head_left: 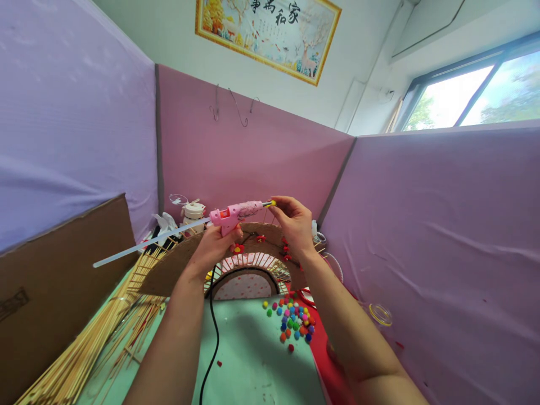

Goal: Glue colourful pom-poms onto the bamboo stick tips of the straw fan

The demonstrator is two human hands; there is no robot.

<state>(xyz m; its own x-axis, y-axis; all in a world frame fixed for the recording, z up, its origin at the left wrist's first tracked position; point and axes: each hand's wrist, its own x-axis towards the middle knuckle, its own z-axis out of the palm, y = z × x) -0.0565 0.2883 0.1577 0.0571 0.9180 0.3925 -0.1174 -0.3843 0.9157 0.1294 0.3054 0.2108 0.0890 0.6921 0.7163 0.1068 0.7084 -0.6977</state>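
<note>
Pink partition (pixel 253 146) behind a cardboard arch (pixel 166 273); pale green tabletop (pixel 261 360) in front. Above the arch, as viewed: hot-glue gun (pixel 228 219), pink, barrel mottled, long translucent glue stick (pixel 147 243) protruding rearward. Person's left hand (pixel 215 244) wraps its handle; right hand (pixel 295 225) pinches a small yellow piece (pixel 273 203) at the nozzle. Multicoloured pom-poms (pixel 291 323) lie before the arch.

- Picture (pixel 268 34), 12 o'clock: top cut off.
- Window (pixel 455 95), 2 o'clock: right side cut off.
- Cord (pixel 216 332), 7 o'clock: lower end cut off.
- Glue gun (pixel 248 210), center: handle partly hidden by left hand (pixel 217 242).
- Yellow piece (pixel 273 203), at right hand (pixel 297 225): too small to identify.
</note>
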